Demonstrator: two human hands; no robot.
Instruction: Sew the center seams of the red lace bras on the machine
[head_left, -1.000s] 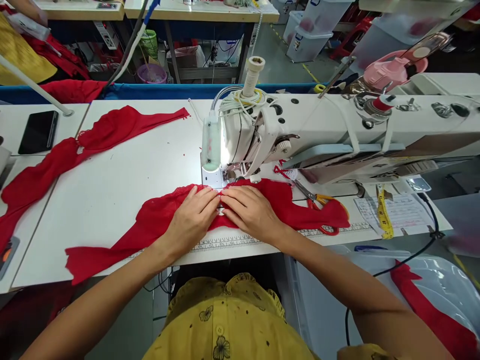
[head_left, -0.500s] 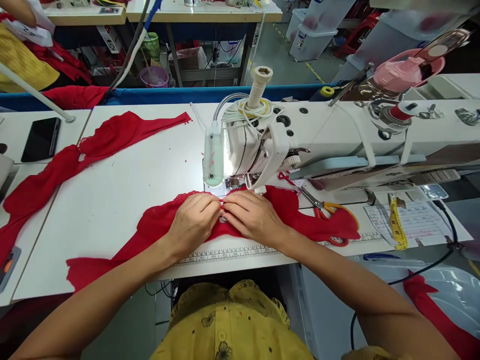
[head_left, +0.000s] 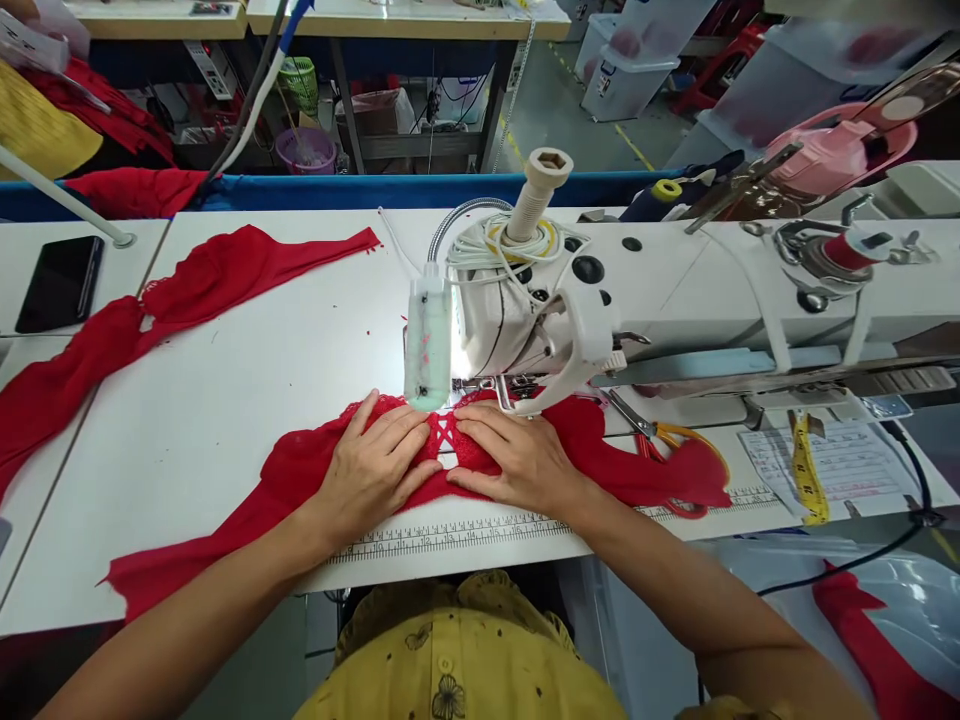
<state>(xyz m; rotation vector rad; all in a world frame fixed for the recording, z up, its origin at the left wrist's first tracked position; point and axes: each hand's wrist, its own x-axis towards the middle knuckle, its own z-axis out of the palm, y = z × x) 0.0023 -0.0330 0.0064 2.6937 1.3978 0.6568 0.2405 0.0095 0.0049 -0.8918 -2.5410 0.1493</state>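
Observation:
A red lace-edged bra (head_left: 296, 462) lies spread across the white table in front of the sewing machine (head_left: 499, 320). Criss-crossed narrow straps (head_left: 445, 434) join its two cups at the middle. My left hand (head_left: 375, 465) rests flat on the left cup, fingers extended, thumb pointing at the gap. Opposite it, my right hand (head_left: 517, 455) lies flat on the right cup with its fingers stretched out. Neither hand pinches the cloth. The straps show between my fingertips, just below the machine's head and lamp; the needle area is partly hidden.
A second red bra (head_left: 217, 270) lies at the left near a black phone (head_left: 60, 284). Orange-handled scissors (head_left: 667, 435) sit partly under the cloth at right, beside a yellow measuring tape (head_left: 808, 470) on a paper form. A printed ruler (head_left: 450, 535) runs along the front edge.
My fingers were pinched together at the bra's middle; now they have opened out flat and moved apart, so the criss-crossed straps show. The camera view has shifted slightly.

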